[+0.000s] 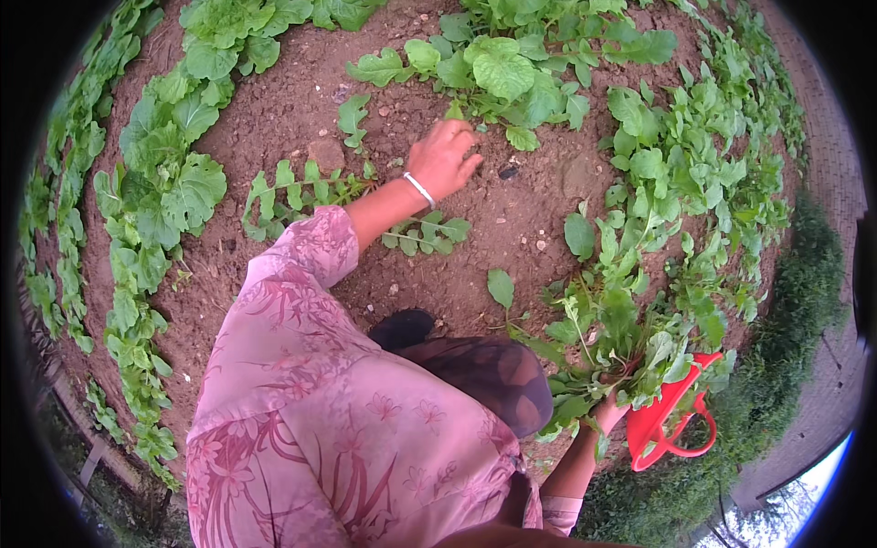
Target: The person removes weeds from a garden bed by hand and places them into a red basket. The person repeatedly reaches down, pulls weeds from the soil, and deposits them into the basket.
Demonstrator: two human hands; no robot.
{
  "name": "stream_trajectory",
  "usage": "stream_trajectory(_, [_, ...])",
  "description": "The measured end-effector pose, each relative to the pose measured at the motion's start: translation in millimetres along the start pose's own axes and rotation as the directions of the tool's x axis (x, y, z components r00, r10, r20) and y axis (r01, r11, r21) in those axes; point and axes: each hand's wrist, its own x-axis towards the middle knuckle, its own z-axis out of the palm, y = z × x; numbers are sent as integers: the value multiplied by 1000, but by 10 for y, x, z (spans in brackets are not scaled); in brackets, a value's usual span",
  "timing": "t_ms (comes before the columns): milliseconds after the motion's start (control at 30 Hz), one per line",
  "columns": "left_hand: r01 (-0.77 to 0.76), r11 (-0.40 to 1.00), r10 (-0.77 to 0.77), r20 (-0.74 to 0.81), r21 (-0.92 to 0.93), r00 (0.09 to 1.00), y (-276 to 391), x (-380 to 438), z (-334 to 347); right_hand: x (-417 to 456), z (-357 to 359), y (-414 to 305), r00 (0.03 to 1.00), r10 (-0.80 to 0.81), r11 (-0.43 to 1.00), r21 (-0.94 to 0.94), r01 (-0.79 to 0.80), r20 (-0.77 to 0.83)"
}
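Note:
My left hand [444,159], with a white bangle on its wrist, reaches over the soil at the near edge of a leafy green plant [503,72]. Its fingers are curled downward beside a small leaf; whether they grip anything is hidden. At lower right, my right hand [608,413] is closed around a bunch of leafy greens [627,349], whose leaves cover most of the fingers. Right beside that hand is a red plastic container [661,411] with a loop handle, tilted on its side. What supports the container cannot be made out.
Brown soil [507,226] with small stones lies before me. Lobed-leaf plants [301,192] grow under my left forearm. Rows of greens stand at left [157,171] and right [658,164]. A dark shoe [404,327] rests on the soil; a paved path [832,164] runs along the right.

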Motion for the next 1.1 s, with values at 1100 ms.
stream_trajectory(1100, [-72,971,85,46,-227,995,134,79,-238,-339,74,621,795,-373,191,-799,571,479])
